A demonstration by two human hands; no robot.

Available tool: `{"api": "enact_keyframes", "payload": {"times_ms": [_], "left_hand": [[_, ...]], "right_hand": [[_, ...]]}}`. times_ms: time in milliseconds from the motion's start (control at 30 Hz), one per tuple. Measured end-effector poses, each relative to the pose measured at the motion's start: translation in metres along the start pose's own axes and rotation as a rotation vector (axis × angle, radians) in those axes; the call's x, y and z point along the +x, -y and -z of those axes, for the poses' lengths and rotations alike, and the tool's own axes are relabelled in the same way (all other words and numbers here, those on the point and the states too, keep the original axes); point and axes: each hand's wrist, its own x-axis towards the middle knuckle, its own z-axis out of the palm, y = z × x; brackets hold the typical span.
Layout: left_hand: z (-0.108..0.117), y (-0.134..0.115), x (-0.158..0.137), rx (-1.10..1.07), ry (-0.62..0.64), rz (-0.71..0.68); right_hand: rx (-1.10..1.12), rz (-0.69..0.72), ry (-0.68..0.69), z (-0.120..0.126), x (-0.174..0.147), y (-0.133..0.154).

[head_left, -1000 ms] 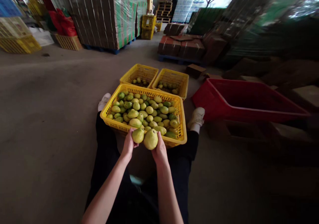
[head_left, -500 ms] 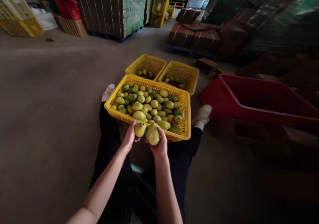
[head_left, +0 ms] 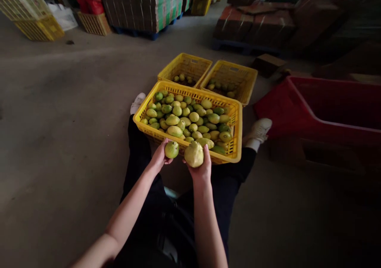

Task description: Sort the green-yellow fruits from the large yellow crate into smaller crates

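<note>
My left hand (head_left: 160,157) is closed around a small round green fruit (head_left: 172,149). In my right hand (head_left: 203,167) sits a larger, lumpy, pale yellow fruit (head_left: 194,154), gripped from below and the right side. Both fruits are held side by side with a narrow gap, just over the near rim of a yellow plastic crate (head_left: 238,141). Many green and yellow fruits (head_left: 193,117), round to oval, fill that crate, which stands between my legs. Their exact kind is hard to tell.
Behind it stand two more yellow crates, a left one (head_left: 184,59) and a right one (head_left: 238,71), with several fruits low inside each. A red bin (head_left: 274,109) is at the right, past my shoe. Wrapped box stacks (head_left: 133,6) and cartons (head_left: 238,24) on pallets line the back.
My view has tilted down and turned left, so the crates appear shifted right and up. The fruits in both hands have been turned slightly; both remain held.
</note>
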Motion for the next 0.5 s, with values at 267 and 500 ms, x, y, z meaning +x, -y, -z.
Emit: {"api": "enact_keyframes", "payload": {"times_ms": [267,500], "left_hand": [[0.001,-0.006,-0.001,0.007,0.026,-0.008],[-0.022,-0.008,-0.005,-0.015,0.039,0.059]], "right_hand": [[-0.067,-0.012,0.124,0.01,0.011,-0.009],[-0.054,0.037,0.089,0.009,0.008,0.003]]}}
